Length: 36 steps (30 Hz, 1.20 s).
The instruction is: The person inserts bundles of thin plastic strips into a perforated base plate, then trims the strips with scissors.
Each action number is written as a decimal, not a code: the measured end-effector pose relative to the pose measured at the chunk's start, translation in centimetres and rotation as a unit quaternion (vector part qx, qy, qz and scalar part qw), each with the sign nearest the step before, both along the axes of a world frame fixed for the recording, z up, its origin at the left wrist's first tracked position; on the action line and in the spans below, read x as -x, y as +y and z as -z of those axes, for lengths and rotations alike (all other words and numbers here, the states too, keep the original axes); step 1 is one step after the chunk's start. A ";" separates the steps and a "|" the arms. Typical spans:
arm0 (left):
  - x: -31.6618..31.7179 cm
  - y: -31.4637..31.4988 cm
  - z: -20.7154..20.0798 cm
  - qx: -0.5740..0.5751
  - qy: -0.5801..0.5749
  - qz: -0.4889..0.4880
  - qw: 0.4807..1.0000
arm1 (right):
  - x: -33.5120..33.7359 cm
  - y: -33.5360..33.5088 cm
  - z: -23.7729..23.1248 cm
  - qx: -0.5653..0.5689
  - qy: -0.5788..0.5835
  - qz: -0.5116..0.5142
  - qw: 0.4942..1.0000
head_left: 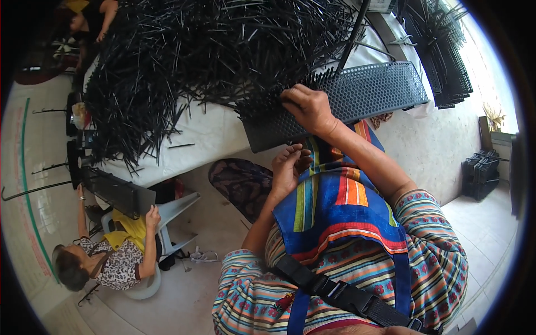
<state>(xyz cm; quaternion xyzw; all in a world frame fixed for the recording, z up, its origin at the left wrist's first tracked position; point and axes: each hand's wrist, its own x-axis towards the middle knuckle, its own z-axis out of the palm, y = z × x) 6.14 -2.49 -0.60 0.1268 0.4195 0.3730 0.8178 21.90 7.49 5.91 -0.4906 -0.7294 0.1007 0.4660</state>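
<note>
Starting out on the far left, straight to a thin black hooked rod [36,192]. Up in the corner, just a glimpse of another person [89,19]. Below, over to a co-worker [117,259] in a patterned top: sits low near the table's end and grips a dark flat panel [117,192] with a hand near either end. Yellow cloth [125,230] just under that.

Moving right, and what a heap: black strips [212,56] piled in a dense tangle over the white-covered table [215,128], loose ones scattered toward the near edge.

Into the middle now, to the left hand [286,170]: fingers bent inward, just below the near edge of a perforated black panel [363,92]; grasping or not, impossible to tell. And here, the right hand [310,109]: reaches over that same panel, fingers curled and tips drawn together, right beside black spiky pieces [262,103] crowded along its left part. Again, too hidden to tell about any grip. As for the perforated panel: lies aslant along the table's near edge, mesh showing, just beyond a blue apron [335,220] with coloured stripes.

Finally, out to the right: dark mesh panels [441,70] bunched beside the table, then a black bundle [480,174] lower down.
</note>
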 end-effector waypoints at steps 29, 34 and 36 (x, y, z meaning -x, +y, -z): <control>9.9 23.2 -3.5 -0.490 0.740 0.032 0.460 | -2.0 -5.5 6.2 0.031 -0.093 -0.076 0.992; 6.4 25.4 -2.9 -0.620 0.651 0.055 0.434 | -2.3 -5.3 6.5 0.014 -0.106 -0.070 0.992; 5.2 25.8 -4.0 -0.705 0.578 0.076 0.403 | -1.6 -5.2 6.5 0.012 -0.089 -0.077 0.993</control>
